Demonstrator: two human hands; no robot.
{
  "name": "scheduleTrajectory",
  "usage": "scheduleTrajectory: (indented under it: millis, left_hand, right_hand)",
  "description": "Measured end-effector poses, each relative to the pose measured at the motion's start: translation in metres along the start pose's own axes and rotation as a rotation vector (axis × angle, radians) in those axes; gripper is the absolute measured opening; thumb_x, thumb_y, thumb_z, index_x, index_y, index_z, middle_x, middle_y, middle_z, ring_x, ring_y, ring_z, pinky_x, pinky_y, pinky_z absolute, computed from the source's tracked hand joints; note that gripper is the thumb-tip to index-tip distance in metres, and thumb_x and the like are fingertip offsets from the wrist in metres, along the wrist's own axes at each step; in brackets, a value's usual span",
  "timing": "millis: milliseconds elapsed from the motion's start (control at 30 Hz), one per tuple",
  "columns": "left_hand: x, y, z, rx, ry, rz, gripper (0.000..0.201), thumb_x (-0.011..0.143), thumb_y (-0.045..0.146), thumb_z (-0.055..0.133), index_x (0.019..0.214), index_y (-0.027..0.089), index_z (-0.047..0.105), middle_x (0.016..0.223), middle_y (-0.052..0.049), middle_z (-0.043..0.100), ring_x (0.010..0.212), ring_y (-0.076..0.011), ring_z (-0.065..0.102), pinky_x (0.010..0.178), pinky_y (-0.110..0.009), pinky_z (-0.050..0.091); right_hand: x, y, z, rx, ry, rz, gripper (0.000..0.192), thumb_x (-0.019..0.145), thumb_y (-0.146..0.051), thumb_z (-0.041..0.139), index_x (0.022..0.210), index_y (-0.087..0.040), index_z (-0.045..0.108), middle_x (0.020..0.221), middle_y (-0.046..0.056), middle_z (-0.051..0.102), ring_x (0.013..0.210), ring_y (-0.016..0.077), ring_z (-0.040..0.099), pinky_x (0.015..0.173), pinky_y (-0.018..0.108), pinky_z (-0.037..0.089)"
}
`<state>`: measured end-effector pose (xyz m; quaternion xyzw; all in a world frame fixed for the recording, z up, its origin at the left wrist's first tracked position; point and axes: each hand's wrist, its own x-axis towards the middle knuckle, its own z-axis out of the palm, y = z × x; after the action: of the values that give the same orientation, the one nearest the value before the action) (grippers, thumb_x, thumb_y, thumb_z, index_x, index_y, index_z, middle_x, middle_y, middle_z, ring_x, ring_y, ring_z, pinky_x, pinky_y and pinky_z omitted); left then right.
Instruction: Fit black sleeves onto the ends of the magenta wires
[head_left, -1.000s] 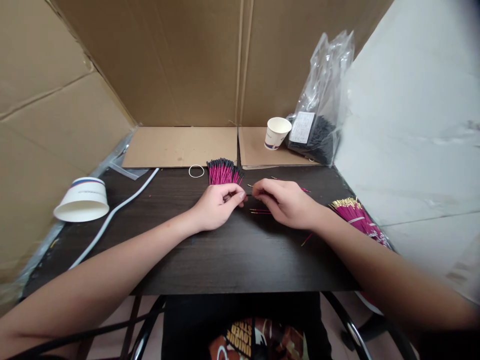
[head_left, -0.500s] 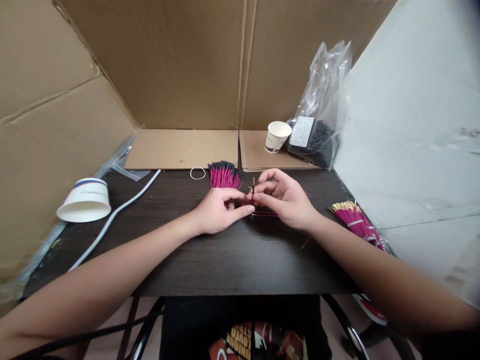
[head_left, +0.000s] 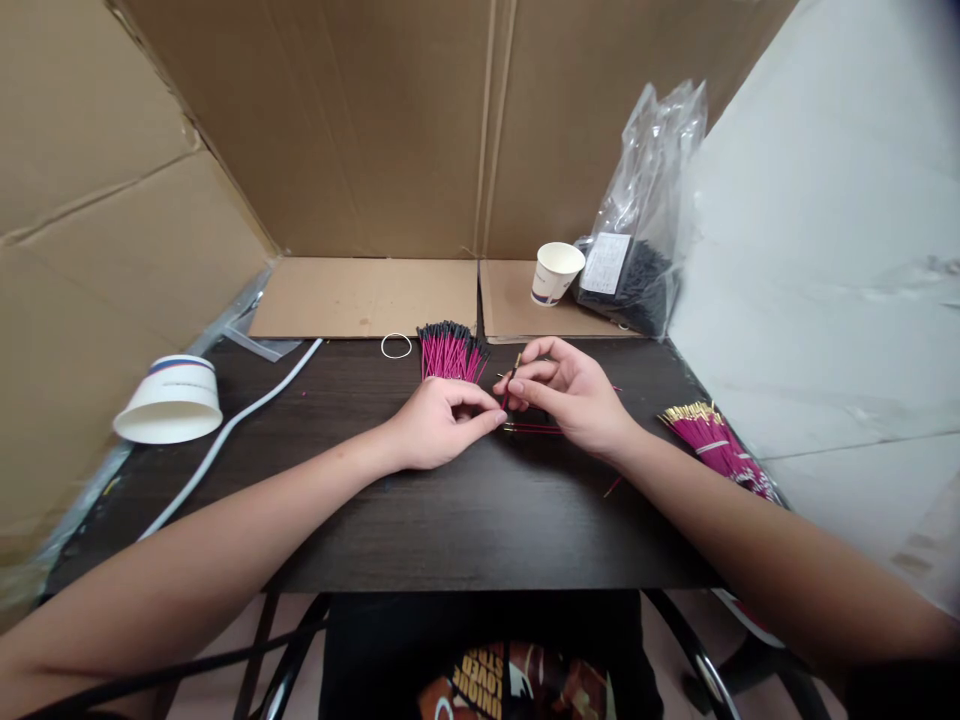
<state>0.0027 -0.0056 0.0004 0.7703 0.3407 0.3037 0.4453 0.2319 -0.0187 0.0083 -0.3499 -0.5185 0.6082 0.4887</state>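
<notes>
paper cup upright | plastic bag beside it | upturned bowl | white ring

Single pink wire: thin, short, dark tip up, tilted slightly right, pinched between both hands' fingertips just above the bench. Bundle of pink wires: black-capped ends fanned out away from the person, lying on the bench under the left hand, near end hidden.
</notes>
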Motion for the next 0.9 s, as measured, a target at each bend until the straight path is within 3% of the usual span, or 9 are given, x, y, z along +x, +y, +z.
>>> scheduleTrajectory:
  millis: [267, 500, 900]
  left_hand:
    - [-0.0004, 0.0020, 0.0000, 0.036, -0.046, 0.010, 0.025, 0.101, 0.037, 0.072, 0.094, 0.018, 0.085, 0.082, -0.005, 0.077, 0.065, -0.0150, 0.059, 0.061, -0.029, 0.045]
    - [0.0005, 0.0041, -0.0003, 0.044, -0.064, 0.006, 0.026, 0.103, 0.035, 0.068, 0.093, 0.017, 0.084, 0.086, -0.007, 0.081, 0.073, -0.0182, 0.069, 0.067, -0.030, 0.051]
    - [0.0002, 0.0075, -0.0023, 0.043, -0.073, -0.035, 0.026, 0.102, 0.036, 0.069, 0.092, 0.017, 0.085, 0.082, -0.006, 0.080, 0.069, -0.0177, 0.068, 0.062, -0.030, 0.047]
  right_hand:
    - [0.0002, 0.0001, 0.0015, -0.032, 0.004, -0.022, 0.052, 0.085, -0.049, 0.099, 0.106, -0.024, 0.058, 0.094, 0.005, 0.084, 0.073, 0.0177, 0.074, 0.071, 0.035, 0.061]
    - [0.0003, -0.0038, 0.0006, -0.050, 0.035, -0.047, 0.052, 0.085, -0.050, 0.098, 0.106, -0.024, 0.058, 0.096, 0.005, 0.085, 0.071, 0.0171, 0.073, 0.069, 0.034, 0.060]
    - [0.0041, -0.0037, -0.0049, -0.050, 0.070, -0.064, 0.051, 0.085, -0.049, 0.098, 0.109, -0.023, 0.061, 0.100, 0.007, 0.085, 0.069, 0.0163, 0.070, 0.066, 0.034, 0.059]
